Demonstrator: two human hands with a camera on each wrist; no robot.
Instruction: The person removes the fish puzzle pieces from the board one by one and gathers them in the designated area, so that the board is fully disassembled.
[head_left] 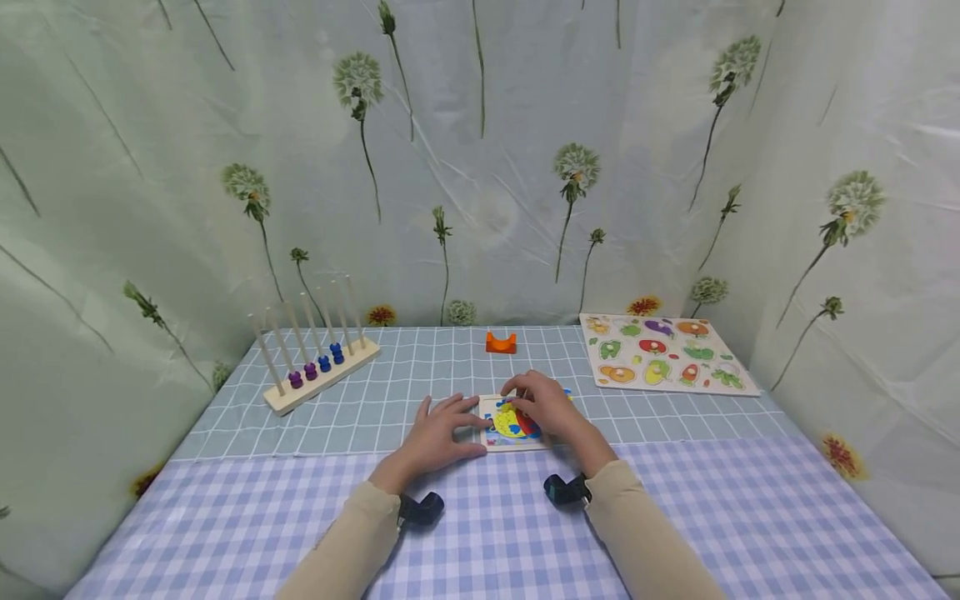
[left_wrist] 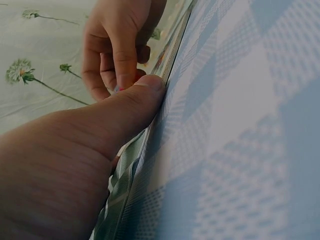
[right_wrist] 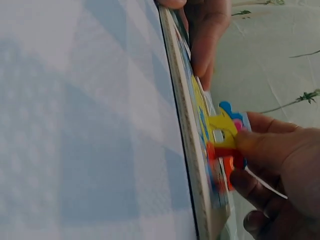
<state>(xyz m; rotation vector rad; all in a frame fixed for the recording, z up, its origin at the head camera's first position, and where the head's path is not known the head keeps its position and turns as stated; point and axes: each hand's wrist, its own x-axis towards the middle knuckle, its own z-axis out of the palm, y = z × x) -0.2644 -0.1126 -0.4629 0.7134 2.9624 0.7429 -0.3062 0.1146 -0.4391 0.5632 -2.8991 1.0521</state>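
A small wooden jigsaw board (head_left: 517, 448) with a yellow, red and blue picture lies on the cloth between the hands. My left hand (head_left: 438, 437) rests at its left side, fingers spread and fairly straight, with the thumb (left_wrist: 150, 84) at the near corner. Over the board's right part, my right hand (head_left: 552, 410) pinches a puzzle piece (right_wrist: 223, 131) coloured yellow, red and blue between thumb and fingers. In the right wrist view this piece is tilted up from the board, its lower edge close to the surface; whether it touches cannot be told.
An orange curved block (head_left: 501, 343) sits behind the board. At the back left stands a wooden peg rack (head_left: 322, 382) with purple and blue beads. A vegetable puzzle board (head_left: 667, 354) lies at the back right. Floral curtains (head_left: 480, 167) enclose the table's back and sides.
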